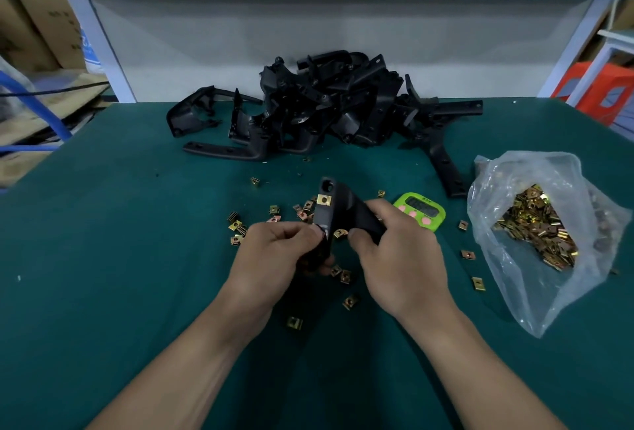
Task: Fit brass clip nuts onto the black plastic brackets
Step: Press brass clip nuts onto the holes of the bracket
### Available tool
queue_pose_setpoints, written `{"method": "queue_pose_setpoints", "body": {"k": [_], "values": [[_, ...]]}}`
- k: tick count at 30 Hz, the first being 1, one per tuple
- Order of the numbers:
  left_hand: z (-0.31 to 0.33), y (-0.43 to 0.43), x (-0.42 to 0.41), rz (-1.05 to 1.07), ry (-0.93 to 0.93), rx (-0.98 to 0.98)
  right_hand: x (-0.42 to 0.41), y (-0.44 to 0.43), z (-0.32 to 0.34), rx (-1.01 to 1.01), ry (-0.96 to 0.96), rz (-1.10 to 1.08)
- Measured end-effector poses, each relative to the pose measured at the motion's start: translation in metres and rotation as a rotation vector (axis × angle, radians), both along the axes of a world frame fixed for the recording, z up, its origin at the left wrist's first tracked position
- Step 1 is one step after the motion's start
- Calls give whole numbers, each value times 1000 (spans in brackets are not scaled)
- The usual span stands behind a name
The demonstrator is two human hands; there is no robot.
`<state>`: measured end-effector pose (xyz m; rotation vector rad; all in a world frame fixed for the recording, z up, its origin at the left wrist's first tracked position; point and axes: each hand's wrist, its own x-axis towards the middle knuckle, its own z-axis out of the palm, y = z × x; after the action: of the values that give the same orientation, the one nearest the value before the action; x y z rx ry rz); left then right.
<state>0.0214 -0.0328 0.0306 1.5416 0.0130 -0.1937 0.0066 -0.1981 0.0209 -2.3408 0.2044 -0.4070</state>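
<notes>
Bracket (329,213): black plastic, held above the surface (137,223) just left of the green timer (420,210); a brass clip nut (324,199) is clipped near its upper end.
Left hand (274,254): fingers curled round the bracket's lower end.
Right hand (398,258): grasping the bracket's other arm, just left of the timer.
Second clip nut (340,233): at the bracket's edge between both thumbs; whether it is seated cannot be told.
Loose clip nuts (236,227): scattered left of the timer.
Bag (549,230): clear plastic, right of the timer, holding clip nuts.
Bracket pile (329,103): beyond the timer.
</notes>
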Motion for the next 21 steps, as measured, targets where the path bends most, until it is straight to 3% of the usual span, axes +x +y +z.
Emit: {"method": "queue_pose_setpoints", "body": {"k": [6,11,14,18,21], "values": [[-1,-16,-6,142,108,-42,-3,7,-5,-203,-25,-19],[4,-25,-1,162,102,-26,-2,2,-8,-192,44,-59],[1,-28,-7,69,120,-97,2,-1,-6,-99,75,-50],[0,-20,-9,-17,8,-71,4,-7,3,34,102,56],[1,-4,-3,-216,-40,122,2,-15,10,-30,132,113]]}}
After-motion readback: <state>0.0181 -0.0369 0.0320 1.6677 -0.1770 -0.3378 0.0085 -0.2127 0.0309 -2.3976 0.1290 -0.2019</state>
